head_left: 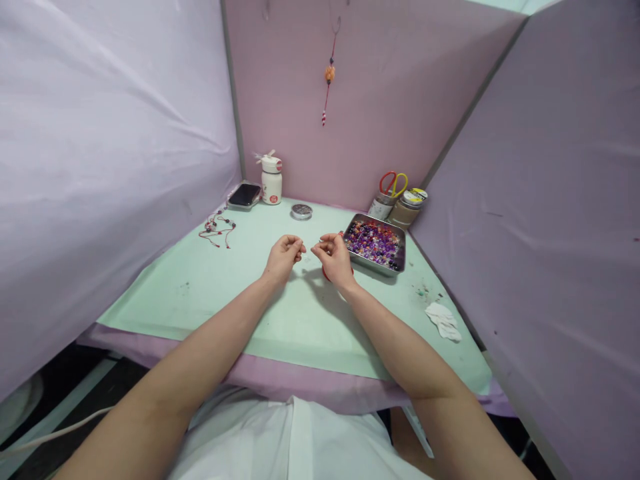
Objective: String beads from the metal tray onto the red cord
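Observation:
Over the middle of the pale green table, my left hand (285, 257) is closed, with thumb and index finger pinched together. A short gap separates it from my right hand (335, 258), which pinches in the same way at the same height. Whatever lies between the fingertips is too fine to make out. Behind and below my right hand, a red thing (326, 274) shows only in part. Just to the right stands a metal tray (373, 269) holding many small purple, red, orange and clear beads (375, 243).
At the back left are a phone (245, 195), a white bottle (272, 183) and a beaded red cord (215, 231). A small round tin (301, 211) lies mid-back. Scissors (394, 184) stand beside a jar (406, 210). White tissue (443, 321) lies right. A beaded pendant (329, 73) hangs behind.

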Demonstrator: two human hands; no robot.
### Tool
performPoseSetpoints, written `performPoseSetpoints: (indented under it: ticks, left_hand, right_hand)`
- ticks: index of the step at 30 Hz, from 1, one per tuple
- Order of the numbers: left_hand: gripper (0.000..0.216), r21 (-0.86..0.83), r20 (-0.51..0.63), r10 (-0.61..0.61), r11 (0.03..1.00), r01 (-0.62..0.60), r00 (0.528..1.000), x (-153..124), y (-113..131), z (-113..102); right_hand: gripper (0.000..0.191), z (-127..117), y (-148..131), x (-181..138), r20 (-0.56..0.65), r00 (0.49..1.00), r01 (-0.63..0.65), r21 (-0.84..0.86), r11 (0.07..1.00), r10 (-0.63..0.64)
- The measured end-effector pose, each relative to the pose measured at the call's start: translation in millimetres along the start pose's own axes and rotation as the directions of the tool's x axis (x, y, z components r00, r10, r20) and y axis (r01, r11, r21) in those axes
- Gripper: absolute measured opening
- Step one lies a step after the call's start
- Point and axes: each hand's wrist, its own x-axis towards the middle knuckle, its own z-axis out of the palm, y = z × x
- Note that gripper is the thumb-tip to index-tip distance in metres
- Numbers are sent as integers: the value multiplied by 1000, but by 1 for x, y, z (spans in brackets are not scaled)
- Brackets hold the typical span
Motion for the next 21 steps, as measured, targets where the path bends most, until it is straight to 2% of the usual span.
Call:
performPoseSetpoints:
  ticks: [14,21]
  left_hand:
    - [25,29,11,-55,998,55,998,-3,3,0]
    - [23,155,17,30,987,-33,999,-4,4,1]
  right_hand:
    - [29,0,-3,2,10,999,-35,40,999,35]
    - [36,0,-12,1,106,983,-159,116,980,147]
